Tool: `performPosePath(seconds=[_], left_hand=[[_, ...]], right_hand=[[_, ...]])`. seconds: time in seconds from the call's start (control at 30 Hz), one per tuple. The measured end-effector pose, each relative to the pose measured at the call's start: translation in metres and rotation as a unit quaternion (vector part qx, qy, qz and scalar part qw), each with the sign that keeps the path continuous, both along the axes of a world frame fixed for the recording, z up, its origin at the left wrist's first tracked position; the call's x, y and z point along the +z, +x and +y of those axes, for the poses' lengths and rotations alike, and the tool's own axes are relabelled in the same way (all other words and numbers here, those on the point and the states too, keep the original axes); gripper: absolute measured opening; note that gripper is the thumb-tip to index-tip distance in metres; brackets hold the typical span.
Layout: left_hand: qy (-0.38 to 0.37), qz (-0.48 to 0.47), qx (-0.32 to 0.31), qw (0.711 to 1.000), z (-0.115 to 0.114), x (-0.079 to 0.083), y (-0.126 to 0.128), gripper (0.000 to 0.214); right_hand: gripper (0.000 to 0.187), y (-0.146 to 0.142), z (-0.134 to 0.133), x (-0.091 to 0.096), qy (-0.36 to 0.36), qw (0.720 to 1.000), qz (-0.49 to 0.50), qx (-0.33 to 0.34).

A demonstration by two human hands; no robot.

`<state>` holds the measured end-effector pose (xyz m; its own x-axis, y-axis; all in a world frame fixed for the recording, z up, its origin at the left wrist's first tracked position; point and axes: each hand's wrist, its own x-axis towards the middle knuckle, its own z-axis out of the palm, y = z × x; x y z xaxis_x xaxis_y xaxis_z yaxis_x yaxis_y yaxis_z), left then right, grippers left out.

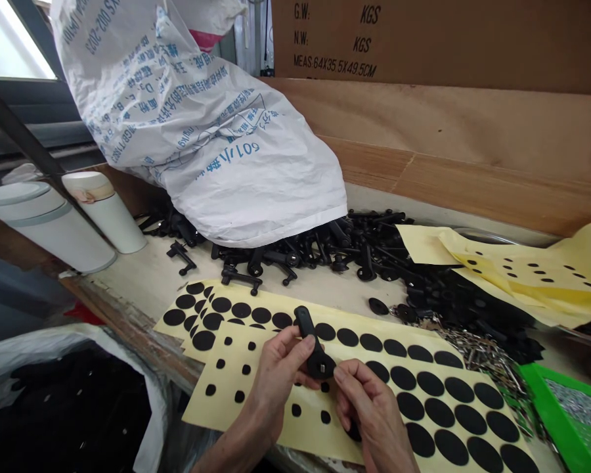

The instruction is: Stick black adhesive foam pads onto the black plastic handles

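Left hand, fingers pinched on a black plastic bracket, right hand just beside it, fingers curled, grip hidden, over yellow sheets of black dots, on the bench

Window upper left; cardboard carton behind the workbench

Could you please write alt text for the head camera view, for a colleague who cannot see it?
The left hand and right hand hold a black plastic part over yellow backing sheets printed with black adhesive discs. Behind them, a heap of black plastic parts lies under a white woven sack.
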<state>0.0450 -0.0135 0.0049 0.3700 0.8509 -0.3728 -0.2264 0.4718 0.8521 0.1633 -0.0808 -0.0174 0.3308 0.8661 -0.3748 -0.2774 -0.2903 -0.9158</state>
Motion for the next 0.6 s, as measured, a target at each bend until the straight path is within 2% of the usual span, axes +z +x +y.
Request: performPosePath(seconds=[0.6], left_hand=[[0.013, -0.008, -0.002, 1.000, -0.0007, -0.0023, -0.0010, 0.025]], right_hand=[[0.035, -0.0024, 0.0005, 0.0011, -0.004, 0.999, -0.039, -0.007]])
